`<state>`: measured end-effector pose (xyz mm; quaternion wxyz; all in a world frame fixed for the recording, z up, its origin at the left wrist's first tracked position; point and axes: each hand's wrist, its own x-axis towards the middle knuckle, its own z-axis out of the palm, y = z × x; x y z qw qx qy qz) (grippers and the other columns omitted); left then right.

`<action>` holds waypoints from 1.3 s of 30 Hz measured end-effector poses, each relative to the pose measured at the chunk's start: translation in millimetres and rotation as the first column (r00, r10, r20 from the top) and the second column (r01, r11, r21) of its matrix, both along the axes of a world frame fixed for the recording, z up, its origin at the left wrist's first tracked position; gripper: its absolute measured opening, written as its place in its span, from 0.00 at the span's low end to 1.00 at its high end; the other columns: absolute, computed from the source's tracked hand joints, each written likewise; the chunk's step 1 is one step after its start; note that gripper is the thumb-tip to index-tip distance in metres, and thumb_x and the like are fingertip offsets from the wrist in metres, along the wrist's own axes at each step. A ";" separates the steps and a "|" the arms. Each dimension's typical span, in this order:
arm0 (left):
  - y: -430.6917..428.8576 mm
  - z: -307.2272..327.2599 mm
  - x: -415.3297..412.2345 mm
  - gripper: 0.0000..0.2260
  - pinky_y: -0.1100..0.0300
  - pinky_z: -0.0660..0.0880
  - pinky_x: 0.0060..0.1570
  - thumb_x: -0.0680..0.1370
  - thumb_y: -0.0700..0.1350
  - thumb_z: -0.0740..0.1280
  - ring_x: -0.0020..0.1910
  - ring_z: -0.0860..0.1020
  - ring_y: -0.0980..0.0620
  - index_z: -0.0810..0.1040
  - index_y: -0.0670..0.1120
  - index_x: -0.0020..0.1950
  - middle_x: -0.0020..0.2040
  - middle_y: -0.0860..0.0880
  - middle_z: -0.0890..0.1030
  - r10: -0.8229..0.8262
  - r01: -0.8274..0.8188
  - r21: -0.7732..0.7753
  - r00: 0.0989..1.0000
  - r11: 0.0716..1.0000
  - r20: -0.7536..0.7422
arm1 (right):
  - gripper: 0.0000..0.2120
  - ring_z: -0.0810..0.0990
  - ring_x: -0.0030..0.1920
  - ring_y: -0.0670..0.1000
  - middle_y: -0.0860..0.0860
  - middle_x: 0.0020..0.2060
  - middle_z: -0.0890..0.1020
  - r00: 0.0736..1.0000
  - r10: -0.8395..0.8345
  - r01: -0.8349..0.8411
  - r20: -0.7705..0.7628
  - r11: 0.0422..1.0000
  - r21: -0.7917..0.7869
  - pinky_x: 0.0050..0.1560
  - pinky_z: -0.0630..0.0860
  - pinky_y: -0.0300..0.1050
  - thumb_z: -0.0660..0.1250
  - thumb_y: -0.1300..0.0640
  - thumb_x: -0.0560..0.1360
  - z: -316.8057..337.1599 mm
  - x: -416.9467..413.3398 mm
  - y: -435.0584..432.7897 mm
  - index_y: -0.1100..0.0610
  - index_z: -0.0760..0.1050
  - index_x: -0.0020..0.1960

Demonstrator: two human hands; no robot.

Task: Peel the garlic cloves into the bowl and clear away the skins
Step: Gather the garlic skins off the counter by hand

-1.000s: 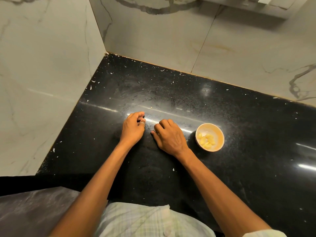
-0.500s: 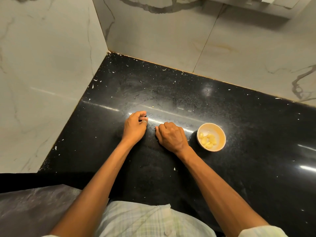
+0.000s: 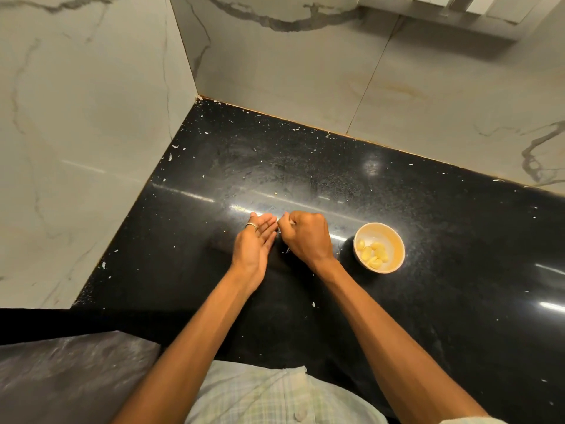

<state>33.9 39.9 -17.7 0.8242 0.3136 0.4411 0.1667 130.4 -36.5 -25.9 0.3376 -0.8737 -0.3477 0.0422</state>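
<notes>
A small cream bowl [image 3: 395, 240] stands on the black counter [image 3: 428, 301] and holds several peeled yellow garlic cloves [image 3: 373, 256]. Left of the bowl, my left hand [image 3: 255, 243] rests edge-on on the counter, fingers straight and palm turned toward my right hand; a ring shows on one finger. My right hand [image 3: 307, 237] is right beside it with curled fingers, pinching a pale scrap of garlic skin [image 3: 291, 222] at its fingertips close to the left palm. Whether the left palm holds anything is hidden.
Tiny white skin flecks [image 3: 313, 304] lie scattered over the counter, thicker along the back edge. Marble walls close the left side [image 3: 91, 148] and the back [image 3: 305, 71]. A grey surface [image 3: 61, 377] lies lower at front left.
My left hand has opened from curled fingers to straight ones and turned its palm toward the right hand. The right hand has moved up close against it.
</notes>
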 end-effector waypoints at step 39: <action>-16.3 31.2 4.7 0.17 0.57 0.82 0.48 0.85 0.48 0.55 0.47 0.84 0.48 0.80 0.41 0.53 0.47 0.43 0.83 0.063 0.085 -0.435 0.947 0.897 0.316 | 0.09 0.81 0.52 0.52 0.52 0.45 0.84 0.997 0.062 -0.076 0.047 0.915 0.397 0.55 0.75 0.52 0.65 0.61 0.80 33.5 -37.4 -8.6 0.60 0.82 0.45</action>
